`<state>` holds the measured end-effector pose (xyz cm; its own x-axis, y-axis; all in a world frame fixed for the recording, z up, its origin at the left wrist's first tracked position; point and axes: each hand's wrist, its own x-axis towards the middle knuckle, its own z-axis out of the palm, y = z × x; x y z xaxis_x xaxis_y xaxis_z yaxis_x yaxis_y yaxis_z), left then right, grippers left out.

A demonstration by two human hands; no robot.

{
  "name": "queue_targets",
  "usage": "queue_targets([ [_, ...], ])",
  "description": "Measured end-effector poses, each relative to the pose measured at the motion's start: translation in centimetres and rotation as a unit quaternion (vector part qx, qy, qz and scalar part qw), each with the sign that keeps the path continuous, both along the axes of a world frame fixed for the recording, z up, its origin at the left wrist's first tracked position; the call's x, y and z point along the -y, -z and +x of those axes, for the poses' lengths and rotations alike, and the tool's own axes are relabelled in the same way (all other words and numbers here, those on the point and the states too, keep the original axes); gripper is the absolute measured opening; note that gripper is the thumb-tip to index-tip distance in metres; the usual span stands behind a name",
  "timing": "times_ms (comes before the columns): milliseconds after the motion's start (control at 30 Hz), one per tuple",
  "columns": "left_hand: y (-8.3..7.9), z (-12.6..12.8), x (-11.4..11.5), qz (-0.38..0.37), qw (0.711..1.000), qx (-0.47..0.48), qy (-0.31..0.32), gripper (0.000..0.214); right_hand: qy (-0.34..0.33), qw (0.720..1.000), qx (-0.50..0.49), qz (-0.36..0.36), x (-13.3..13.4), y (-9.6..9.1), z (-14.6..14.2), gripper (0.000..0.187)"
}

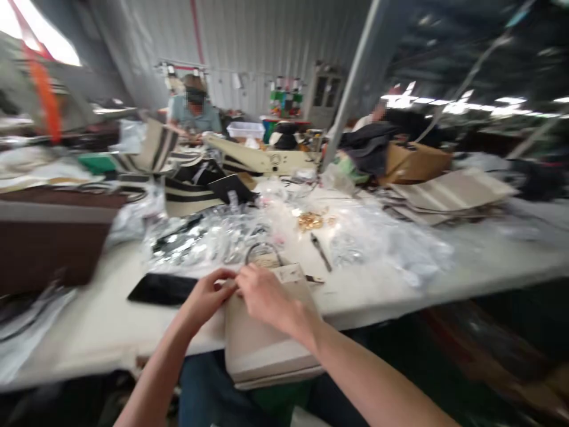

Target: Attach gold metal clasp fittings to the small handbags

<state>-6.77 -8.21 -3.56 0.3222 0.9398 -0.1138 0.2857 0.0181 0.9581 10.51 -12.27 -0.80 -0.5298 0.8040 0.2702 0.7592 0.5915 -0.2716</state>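
Observation:
A flat beige bag or panel stack (267,356), with a thin dark looped handle (262,246) at its far end, lies across the table's front edge and overhangs it. Over its upper left corner my left hand (214,292) and my right hand (264,296) meet. Both have fingers closed in a pinch, fingertips touching or nearly so; whatever is between them is hidden. The right palm rests over the beige surface. Left of my left hand is a black phone-like slab (162,289). A dark slim tool (320,252) lies beyond the bag to the right.
Clear plastic bags of shiny parts (213,237) and a small gold pile (310,221) cover the mid-table. Striped panels (191,196) lie behind; a brown panel (48,237) is left. Beige sheets (453,190) and a cardboard box (415,161) are right. A person (194,110) sits opposite.

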Motion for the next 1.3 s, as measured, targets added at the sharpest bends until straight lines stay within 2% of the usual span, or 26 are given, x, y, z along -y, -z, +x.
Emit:
queue_targets([
  [33,-0.1,-1.9,0.7,-0.001,1.0,-0.003,-0.011,0.035,0.003,1.0,-0.008,0.001,-0.1,0.2,-0.4,0.015],
  [100,-0.2,-3.4,1.4,0.007,1.0,0.006,-0.011,0.034,-0.002,1.0,-0.014,0.006,-0.3,0.4,-0.1,0.017],
  [200,-0.4,-2.8,1.2,0.014,1.0,0.007,-0.016,0.032,-0.008,1.0,-0.015,0.011,-0.3,0.3,0.7,0.017],
  [367,-0.2,-2.3,1.0,0.012,0.999,0.026,-0.016,0.03,0.0,1.0,-0.022,-0.003,0.2,0.3,0.4,0.017],
  [500,0.2,-2.8,1.0,0.007,0.999,0.041,-0.011,0.03,-0.014,0.995,-0.08,-0.057,-0.5,-0.4,1.1,0.018],
  [600,0.2,-2.9,1.0,0.005,0.999,0.027,-0.02,0.032,-0.015,0.971,-0.206,-0.121,-1.3,-0.9,2.3,0.019],
  [700,0.1,-2.9,1.0,0.005,0.999,0.021,-0.024,0.035,0.04,0.932,-0.321,-0.164,-1.7,-0.4,3.0,0.027],
  [767,0.3,-2.9,1.0,0.008,0.999,0.026,-0.023,0.035,0.061,0.912,-0.355,-0.197,-1.5,0.3,2.9,0.036],
  [900,0.7,-2.8,0.9,0.009,0.999,0.038,-0.024,0.033,0.065,0.896,-0.369,-0.238,-1.1,1.1,2.0,0.022],
  [967,0.7,-2.8,0.9,0.005,0.999,0.043,-0.026,0.032,0.066,0.899,-0.365,-0.235,-1.1,0.9,1.5,0.019],
  [1133,0.7,-2.7,1.0,0.002,0.998,0.049,-0.026,0.032,0.071,0.929,-0.308,-0.192,-1.4,0.8,1.2,0.012],
  [1300,1.1,-2.8,0.8,-0.008,0.998,0.056,-0.026,0.034,0.074,0.956,-0.255,-0.126,-1.3,1.0,1.0,0.009],
])
